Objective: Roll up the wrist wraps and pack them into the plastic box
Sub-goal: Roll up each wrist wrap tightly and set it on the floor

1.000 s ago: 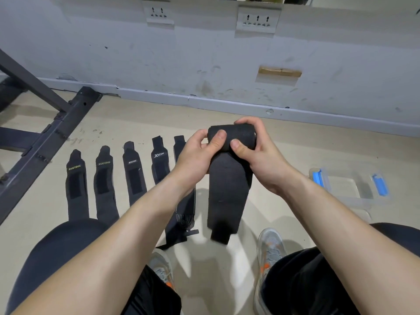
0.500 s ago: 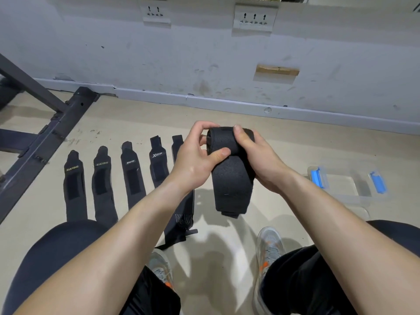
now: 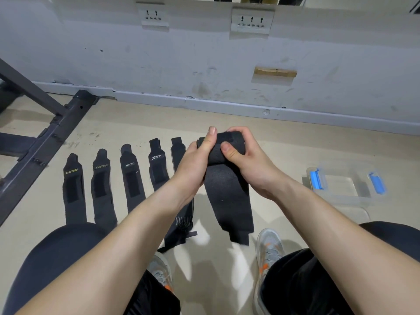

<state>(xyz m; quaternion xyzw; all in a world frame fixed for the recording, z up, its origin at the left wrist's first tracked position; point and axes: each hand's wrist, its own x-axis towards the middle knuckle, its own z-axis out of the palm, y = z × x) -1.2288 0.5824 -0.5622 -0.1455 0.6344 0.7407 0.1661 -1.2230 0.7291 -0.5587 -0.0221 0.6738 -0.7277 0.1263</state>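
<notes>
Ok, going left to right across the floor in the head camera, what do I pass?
Metal frame → first XUEYING wrap → second XUEYING wrap → third wrap → XTEP wrap → half-rolled wrap, held up off the floor → clear plastic box.

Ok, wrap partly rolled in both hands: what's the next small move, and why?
Probably one more turn down the loose tail. The left hand and right hand grip the rolled end of the wrist wrap, but much hangs unrolled below, so packing into the plastic box seems premature.
</notes>
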